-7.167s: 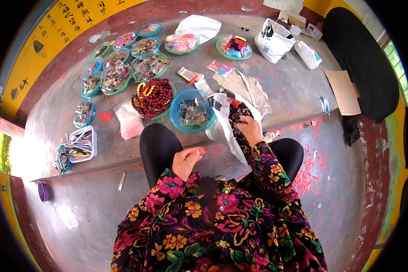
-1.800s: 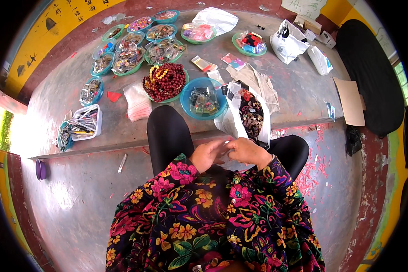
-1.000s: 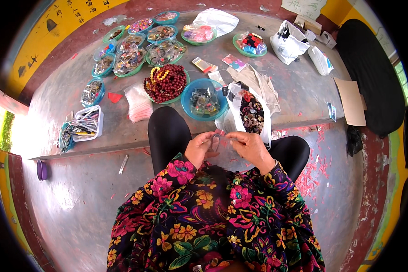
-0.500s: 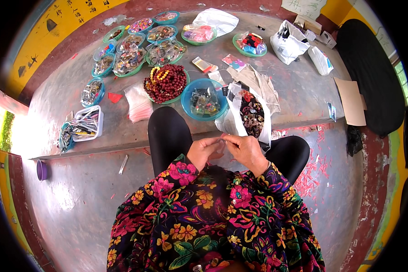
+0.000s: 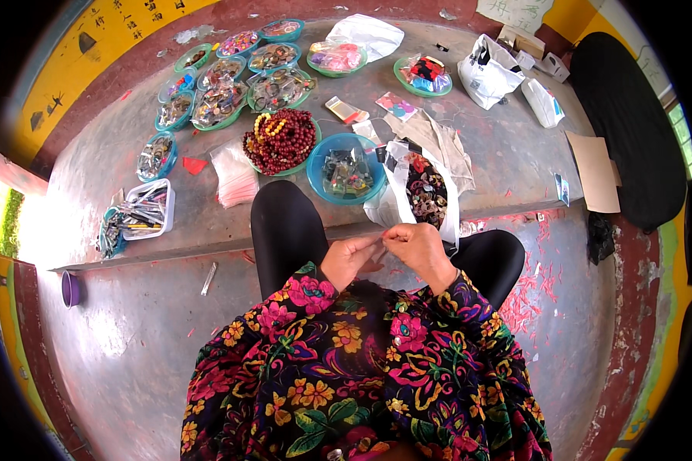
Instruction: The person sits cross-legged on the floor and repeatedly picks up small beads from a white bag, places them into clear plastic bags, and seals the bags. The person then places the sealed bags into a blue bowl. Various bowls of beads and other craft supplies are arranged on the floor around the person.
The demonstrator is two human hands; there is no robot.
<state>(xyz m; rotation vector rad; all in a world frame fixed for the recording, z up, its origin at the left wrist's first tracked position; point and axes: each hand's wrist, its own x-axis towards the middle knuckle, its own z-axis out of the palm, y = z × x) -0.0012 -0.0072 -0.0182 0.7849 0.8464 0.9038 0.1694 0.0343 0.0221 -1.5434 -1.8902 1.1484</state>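
Note:
Above my lap, between my knees, both hands meet at the fingertips. My left hand [image 5: 349, 258] is closed in a pinch, its thumb and fingertips pointing toward the other hand. Pinched as well, my right hand [image 5: 418, 250] touches or nearly touches the left fingertips. What they hold, if anything, is too small to make out. Just beyond the hands stands an open white plastic bag [image 5: 392, 197] filled with dark reddish-brown small pieces. Beside it on the left is a blue basin [image 5: 320, 187] holding a clear bag of small items.
A heap of dark red beads [image 5: 284, 154] sits in a green basin to the left. Several basins of bagged trinkets stand farther back. A white tray of pens [image 5: 166, 212] is at left. Pink scraps [image 5: 524, 292] litter the floor at right, below the raised ledge's edge [image 5: 207, 250].
My right hand has shifted slightly to the right and its fingers have curled more. The left hand has moved a little the same way; the surroundings are unchanged.

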